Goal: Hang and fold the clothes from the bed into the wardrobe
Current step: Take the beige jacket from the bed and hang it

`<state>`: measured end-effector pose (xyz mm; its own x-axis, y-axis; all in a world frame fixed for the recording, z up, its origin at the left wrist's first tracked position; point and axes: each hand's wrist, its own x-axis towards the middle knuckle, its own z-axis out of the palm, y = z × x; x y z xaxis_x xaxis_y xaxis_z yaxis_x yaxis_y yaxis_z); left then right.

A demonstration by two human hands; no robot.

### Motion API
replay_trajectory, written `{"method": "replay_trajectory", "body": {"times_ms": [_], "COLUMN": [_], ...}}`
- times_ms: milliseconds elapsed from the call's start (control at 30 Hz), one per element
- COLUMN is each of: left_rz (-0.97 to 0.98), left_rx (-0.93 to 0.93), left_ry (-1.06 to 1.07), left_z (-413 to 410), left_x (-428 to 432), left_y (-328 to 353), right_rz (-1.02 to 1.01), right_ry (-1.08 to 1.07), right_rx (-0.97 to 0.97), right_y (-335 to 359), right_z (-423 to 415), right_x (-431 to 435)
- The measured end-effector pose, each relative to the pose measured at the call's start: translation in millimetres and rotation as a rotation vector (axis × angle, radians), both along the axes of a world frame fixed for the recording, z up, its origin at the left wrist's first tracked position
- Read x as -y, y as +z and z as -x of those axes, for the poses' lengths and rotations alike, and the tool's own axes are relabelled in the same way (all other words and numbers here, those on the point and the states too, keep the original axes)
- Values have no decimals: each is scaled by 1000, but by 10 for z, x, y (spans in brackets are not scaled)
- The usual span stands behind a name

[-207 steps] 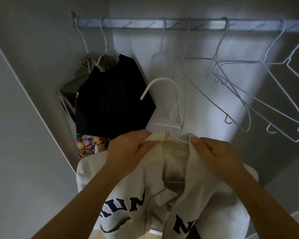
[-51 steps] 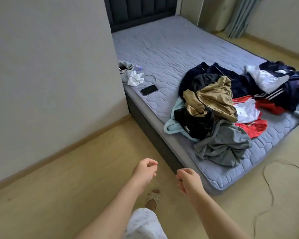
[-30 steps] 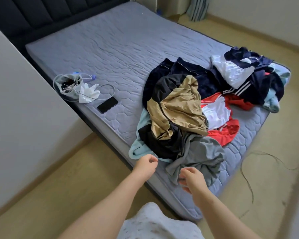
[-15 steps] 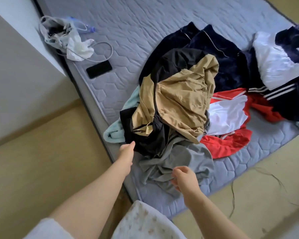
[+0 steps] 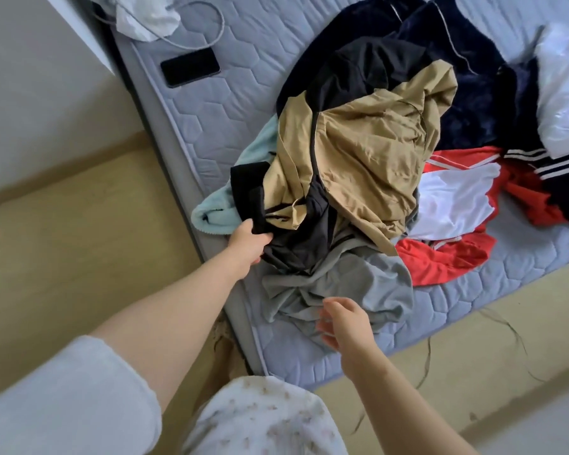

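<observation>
Most of the task is judged to be left undone: the bed is covered along its near edge by a loose pile of clothes, none of it folded. The wardrobe is not in view, so what has been hung there cannot be told. In the pile a tan jacket is laid on top, with a navy garment behind it, a red and white top to the right, a grey garment at the front and a pale blue fleece at the left edge. A black garment is tucked under the tan jacket, and this piece appears to be the one picked next. Its edge is gripped by the left hand, the fingers curled round the cloth. The right hand is held over the grey garment, its fingers loosely spread and nothing held; whether the cloth is touched cannot be told.
</observation>
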<state>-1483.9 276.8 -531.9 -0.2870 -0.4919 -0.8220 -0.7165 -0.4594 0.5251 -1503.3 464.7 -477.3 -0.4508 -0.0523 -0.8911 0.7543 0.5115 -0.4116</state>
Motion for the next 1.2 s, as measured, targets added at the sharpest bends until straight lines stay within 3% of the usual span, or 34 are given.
{"method": "replay_trajectory", "body": {"times_ms": [133, 267, 467, 633, 733, 900, 1000, 1100, 1200], "left_rz": [37, 75, 113, 102, 106, 149, 470, 731, 648], "left_rx": [-172, -307, -478, -743, -849, -962, -878, -678, -810], "left_ry": [2, 13, -8, -67, -145, -172, -485, -827, -714], "left_z": [-148, -445, -819, -984, -958, -980, -962, -860, -718], "left_x": [35, 254, 568, 690, 705, 687, 666, 421, 135], "left_y": [449, 1035, 1783, 2504, 2856, 3160, 3155, 3082, 2981], "right_rz": [53, 112, 292, 244, 327, 447, 507, 660, 763], "right_ry": [11, 111, 390, 724, 544, 153, -82, -150, -68], "right_rx": [-71, -294, -561, -805, -948, -983, -1054, -923, -758], "right_y": [225, 656, 1204, 1607, 1870, 2289, 2575, 2816, 2951], "right_z": [46, 66, -82, -293, -392, -320, -205, -125, -98], "right_x": [215, 454, 757, 1009, 1089, 1044, 939, 851, 778]}}
